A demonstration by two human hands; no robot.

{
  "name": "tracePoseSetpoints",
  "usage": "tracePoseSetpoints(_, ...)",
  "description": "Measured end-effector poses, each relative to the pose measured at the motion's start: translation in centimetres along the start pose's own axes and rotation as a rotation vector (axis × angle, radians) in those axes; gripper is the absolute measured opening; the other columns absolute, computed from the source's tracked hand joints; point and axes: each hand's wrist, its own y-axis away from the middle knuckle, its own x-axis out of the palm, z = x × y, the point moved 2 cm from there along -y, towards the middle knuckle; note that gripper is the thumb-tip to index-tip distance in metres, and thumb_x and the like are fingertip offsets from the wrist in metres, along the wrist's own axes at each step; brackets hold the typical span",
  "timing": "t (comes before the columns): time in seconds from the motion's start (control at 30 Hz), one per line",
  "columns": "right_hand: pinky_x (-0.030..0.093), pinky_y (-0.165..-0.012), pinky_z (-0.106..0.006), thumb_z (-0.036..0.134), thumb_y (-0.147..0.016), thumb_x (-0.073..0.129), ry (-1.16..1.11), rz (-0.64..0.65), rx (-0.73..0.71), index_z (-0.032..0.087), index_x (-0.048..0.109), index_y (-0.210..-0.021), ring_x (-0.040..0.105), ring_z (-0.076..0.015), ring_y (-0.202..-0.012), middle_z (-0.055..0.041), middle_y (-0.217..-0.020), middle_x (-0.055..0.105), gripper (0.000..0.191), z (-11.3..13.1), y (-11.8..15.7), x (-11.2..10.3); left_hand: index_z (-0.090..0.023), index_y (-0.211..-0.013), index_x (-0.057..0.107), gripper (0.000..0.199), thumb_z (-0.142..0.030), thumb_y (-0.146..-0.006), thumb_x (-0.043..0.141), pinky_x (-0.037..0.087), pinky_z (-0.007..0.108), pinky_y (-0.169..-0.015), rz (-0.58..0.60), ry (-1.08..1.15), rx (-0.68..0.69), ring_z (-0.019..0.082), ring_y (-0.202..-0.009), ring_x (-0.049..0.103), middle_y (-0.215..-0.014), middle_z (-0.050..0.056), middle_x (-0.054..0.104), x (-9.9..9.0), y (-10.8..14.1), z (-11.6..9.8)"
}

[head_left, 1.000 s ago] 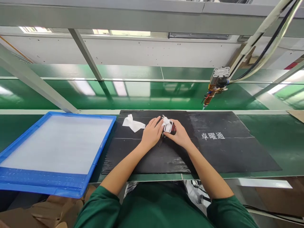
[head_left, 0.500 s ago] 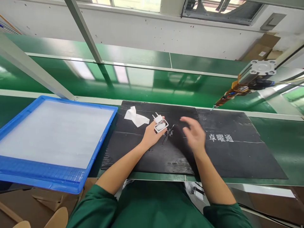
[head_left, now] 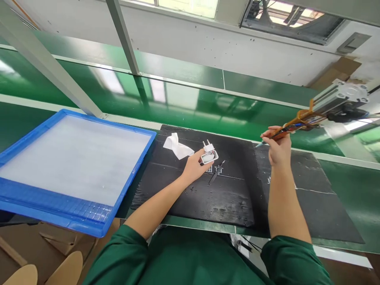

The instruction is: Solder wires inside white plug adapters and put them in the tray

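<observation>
My left hand point(head_left: 196, 167) is closed around a white plug adapter point(head_left: 209, 155), held above the black mat point(head_left: 231, 202). Its two prongs point away from me, and the open housing shows parts and wires inside. To the right, my right hand point(head_left: 278, 148) grips the orange-brown glue dispenser point(head_left: 280, 134) close to its pale nozzle, which points down and left over the mat. Dark tweezers point(head_left: 217, 172) lie on the mat just below the adapter. A crumpled white tissue point(head_left: 177, 146) rests left of my left hand.
A blue-rimmed tray point(head_left: 135, 168) with a white surface stands at the left. The dispenser hangs from a metal cylinder point(head_left: 338, 99) at upper right. Behind the mat runs a glossy green surface point(head_left: 178, 113); a grey post point(head_left: 123, 37) rises at the back left.
My right hand has moved right and up from over the mat and taken hold of the glue dispenser. My left hand still holds the plug adapter; the view has shifted slightly.
</observation>
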Motion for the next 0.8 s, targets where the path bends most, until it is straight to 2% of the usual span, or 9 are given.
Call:
tracePoseSetpoints(0.2,0.051,-0.081,-0.033,0.031,-0.070,0.075,-0.061,0.345,-0.118,0.027,0.059,-0.102,0.059,-0.0153,-0.078,0.0032,-0.080,0.060,0.036,4.4,3.5,7.6,-0.017,-0.111,0.066,0.036,-0.032,-0.078,0.072,0.051,0.027,-0.066,-0.026,-0.059,-0.154,0.018,-0.074,0.065,-0.089,0.003,0.072,-0.4,-0.3,0.3)
tracePoseSetpoints(0.37,0.052,-0.081,-0.037,0.042,-0.077,0.072,-0.147,0.544,-0.179,0.028,0.055,-0.116,0.057,-0.0174,-0.079,0.0005,-0.085,0.056,0.045,7.8,6.3,11.5,-0.017,-0.113,0.063,0.038,-0.032,-0.079,0.072,0.051,0.029,-0.073,-0.037,-0.006,-0.159,0.020,-0.083,0.065,-0.095,0.005,0.071,-0.4,-0.3,0.6)
tracePoseSetpoints(0.47,0.052,-0.085,-0.042,0.051,-0.074,0.071,-0.300,0.544,-0.216,0.029,0.053,-0.124,0.056,-0.0191,-0.079,-0.0004,-0.086,0.052,0.057,8.4,7.6,12.2,-0.017,-0.112,0.063,0.037,-0.032,-0.080,0.072,0.051,0.031,-0.075,-0.048,-0.001,-0.135,0.021,-0.086,0.065,-0.098,0.006,0.071,-0.4,-0.3,0.6)
tracePoseSetpoints(0.6,0.053,-0.079,-0.043,0.059,-0.070,0.073,-0.365,0.461,-0.263,0.032,0.056,-0.117,0.055,-0.0189,-0.071,0.0010,-0.080,0.048,0.056,7.9,8.3,11.9,-0.018,-0.109,0.064,0.033,-0.033,-0.081,0.072,0.051,0.031,-0.075,-0.056,-0.061,-0.089,0.021,-0.085,0.064,-0.097,0.005,0.070,-0.4,-0.1,0.2)
tracePoseSetpoints(0.7,0.055,-0.074,-0.042,0.057,-0.067,0.077,-0.322,0.433,-0.279,0.033,0.056,-0.113,0.054,-0.0178,-0.067,0.0014,-0.081,0.047,0.056,7.4,8.6,11.6,-0.018,-0.110,0.064,0.034,-0.033,-0.081,0.072,0.050,0.031,-0.077,-0.057,-0.082,-0.050,0.022,-0.088,0.064,-0.097,0.005,0.070,-0.3,0.0,-0.3)
tracePoseSetpoints(0.8,0.056,-0.074,-0.041,0.048,-0.065,0.082,-0.258,0.399,-0.272,0.034,0.055,-0.113,0.054,-0.0163,-0.068,0.0014,-0.084,0.048,0.056,7.4,8.9,11.6,-0.018,-0.111,0.063,0.035,-0.032,-0.080,0.073,0.050,0.031,-0.079,-0.051,-0.079,-0.018,0.022,-0.089,0.064,-0.099,0.006,0.070,-0.2,0.1,-0.5)
